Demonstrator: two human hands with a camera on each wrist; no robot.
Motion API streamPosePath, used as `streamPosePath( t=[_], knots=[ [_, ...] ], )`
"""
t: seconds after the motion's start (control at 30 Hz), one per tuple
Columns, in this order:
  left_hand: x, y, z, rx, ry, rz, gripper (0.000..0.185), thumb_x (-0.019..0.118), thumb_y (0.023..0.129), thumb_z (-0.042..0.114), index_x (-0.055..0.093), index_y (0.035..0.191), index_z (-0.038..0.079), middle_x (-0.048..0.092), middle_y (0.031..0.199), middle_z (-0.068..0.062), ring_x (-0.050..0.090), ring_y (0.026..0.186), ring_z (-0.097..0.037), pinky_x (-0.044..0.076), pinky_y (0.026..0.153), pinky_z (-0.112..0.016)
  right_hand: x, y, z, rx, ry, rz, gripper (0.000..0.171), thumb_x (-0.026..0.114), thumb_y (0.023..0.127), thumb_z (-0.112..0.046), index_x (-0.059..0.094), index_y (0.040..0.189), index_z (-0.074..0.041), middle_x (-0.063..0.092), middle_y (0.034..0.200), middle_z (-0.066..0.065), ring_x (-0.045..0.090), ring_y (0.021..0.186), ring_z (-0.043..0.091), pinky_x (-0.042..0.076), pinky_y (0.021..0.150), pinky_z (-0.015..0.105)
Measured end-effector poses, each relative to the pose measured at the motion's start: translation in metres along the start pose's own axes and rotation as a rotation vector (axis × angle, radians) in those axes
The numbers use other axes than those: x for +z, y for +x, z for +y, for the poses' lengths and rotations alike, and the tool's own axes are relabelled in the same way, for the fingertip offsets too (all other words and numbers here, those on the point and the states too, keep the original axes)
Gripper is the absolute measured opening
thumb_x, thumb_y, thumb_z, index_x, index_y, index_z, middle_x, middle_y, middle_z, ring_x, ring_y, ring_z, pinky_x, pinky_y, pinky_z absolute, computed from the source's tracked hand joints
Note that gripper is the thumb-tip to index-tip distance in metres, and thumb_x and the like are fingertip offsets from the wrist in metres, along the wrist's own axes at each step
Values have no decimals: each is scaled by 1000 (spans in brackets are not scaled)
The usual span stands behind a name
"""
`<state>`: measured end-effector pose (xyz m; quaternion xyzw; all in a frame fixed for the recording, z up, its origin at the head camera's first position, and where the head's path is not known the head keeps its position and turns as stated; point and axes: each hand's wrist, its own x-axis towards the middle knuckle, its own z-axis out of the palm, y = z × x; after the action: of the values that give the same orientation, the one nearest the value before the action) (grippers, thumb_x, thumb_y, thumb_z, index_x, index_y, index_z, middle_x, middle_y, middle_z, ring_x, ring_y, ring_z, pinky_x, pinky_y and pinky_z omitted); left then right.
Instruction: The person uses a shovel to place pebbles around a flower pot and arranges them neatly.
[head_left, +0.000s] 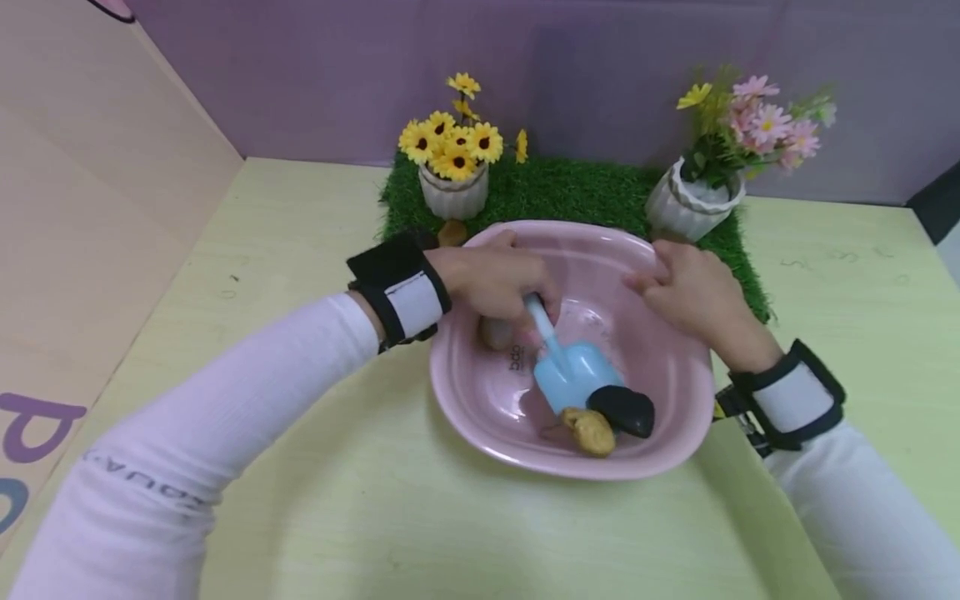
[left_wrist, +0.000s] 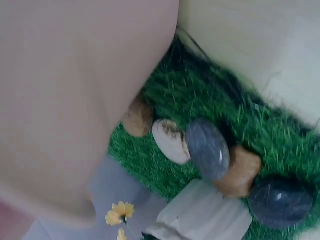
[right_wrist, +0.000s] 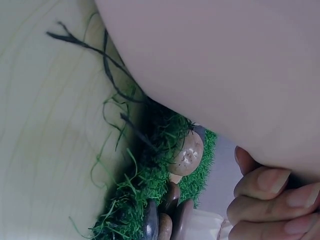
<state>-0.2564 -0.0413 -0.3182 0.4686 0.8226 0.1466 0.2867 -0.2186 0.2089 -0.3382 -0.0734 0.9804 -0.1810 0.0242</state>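
- Stones, status: several already lie on the artificial grass mat (head_left: 555, 190) — the left wrist view shows a tan stone (left_wrist: 137, 118), a white stone (left_wrist: 170, 141), a grey stone (left_wrist: 207, 148), a brown stone (left_wrist: 241, 171) and a dark blue-grey stone (left_wrist: 280, 202) strung along the mat beside a white flower pot (left_wrist: 200, 215). My read: that part looks done.
- Left in the pink basin (head_left: 480, 400): a brownish pebble (head_left: 495, 332) under the left hand, a yellow-brown stone (head_left: 591, 430) and a black stone (head_left: 622, 410) by the near rim. Three to go, as far as I can see.
- Left hand (head_left: 497, 280): reaching over the basin's left rim, fingers curled round the handle of the blue toy shovel (head_left: 572, 373); blade points down toward the two near stones, its tip touching or just short of them, I can't tell which. Forearm comes in low from the left, wrist strap above the rim.
- Sunflower pot (head_left: 453, 193) stands on the mat behind the left hand.
- Right hand (head_left: 693, 292): on the basin's far right rim, fingers bent over the edge, thumb side inward; the right wrist view shows fingertips (right_wrist: 260, 187) curled against pink plastic, so it grips the rim.
- Pink daisy pot (head_left: 693, 204) stands just behind the right hand, on the mat's right corner.
- Table (head_left: 315, 517): pale yellow-green, basin set on it, overlapping the mat's front edge.
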Motion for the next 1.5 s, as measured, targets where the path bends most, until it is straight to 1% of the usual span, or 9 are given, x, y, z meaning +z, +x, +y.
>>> streamPosePath(
  t=[0.1, 0.2, 0.3, 0.43, 0.67, 0.83, 0.93, 1.2, 1.5],
  knots=[
    [3, 0, 3, -18, -29, -10, 19, 75, 85, 38, 74, 98, 24, 71, 91, 11, 58, 94, -12, 20, 111, -44, 0, 0, 0, 2, 4, 1, 37, 61, 95, -35, 41, 76, -9, 40, 64, 8, 46, 61, 27, 33, 52, 34],
    [5, 0, 5, -43, -30, 1, 18, 75, 85, 39, 74, 97, 25, 72, 89, 10, 59, 91, -12, 14, 111, -49, -1, 0, -1, 3, 4, -1, 36, 61, 95, -34, 42, 77, -9, 41, 64, 8, 47, 62, 27, 34, 52, 34],
    [6, 0, 6, -39, -50, 32, 16, 73, 87, 35, 75, 97, 22, 72, 90, 7, 61, 87, -13, 30, 107, -39, -1, 0, -2, 6, -1, -5, 36, 61, 95, -34, 42, 77, -9, 41, 64, 8, 47, 61, 28, 34, 52, 34],
    [6, -1, 7, -29, -38, 86, 17, 73, 88, 31, 74, 100, 19, 70, 94, 7, 61, 86, -11, 47, 86, -27, -1, 1, -2, 6, -12, -8, 37, 60, 95, -35, 41, 77, -9, 39, 64, 8, 47, 61, 27, 33, 52, 34],
    [0, -6, 8, -13, 72, 153, 21, 74, 87, 37, 74, 103, 24, 71, 97, 14, 59, 91, -7, 31, 104, -35, 0, 1, -2, -4, -28, -7, 38, 59, 96, -37, 41, 77, -9, 38, 64, 7, 46, 61, 28, 32, 52, 34],
    [-9, -7, 10, 33, 73, 180, 20, 74, 87, 35, 73, 103, 23, 71, 89, 13, 56, 85, -9, 21, 100, -37, 0, 1, -2, 6, -23, -8, 39, 60, 96, -36, 40, 77, -9, 36, 63, 6, 44, 60, 28, 31, 52, 34],
    [-15, -9, 10, 31, 58, 179, 17, 73, 89, 34, 72, 103, 24, 71, 80, 8, 56, 80, -10, 19, 100, -37, 0, 1, -2, 8, -22, -12, 39, 60, 96, -37, 40, 76, -9, 36, 63, 6, 44, 61, 28, 30, 52, 34],
    [-27, -16, 11, 0, 65, 237, 18, 74, 87, 37, 73, 103, 28, 69, 91, 19, 57, 88, -5, 19, 101, -35, 0, 0, -1, 20, -47, -12, 39, 59, 96, -40, 42, 78, -9, 41, 66, 10, 47, 64, 31, 32, 53, 36],
    [-36, -22, 8, -57, 67, 320, 21, 75, 86, 39, 74, 103, 28, 70, 92, 17, 56, 85, -8, 23, 100, -34, -2, 3, 4, -22, -27, -32, 36, 60, 95, -34, 41, 79, -8, 39, 65, 5, 45, 62, 27, 30, 52, 33]
  ],
)
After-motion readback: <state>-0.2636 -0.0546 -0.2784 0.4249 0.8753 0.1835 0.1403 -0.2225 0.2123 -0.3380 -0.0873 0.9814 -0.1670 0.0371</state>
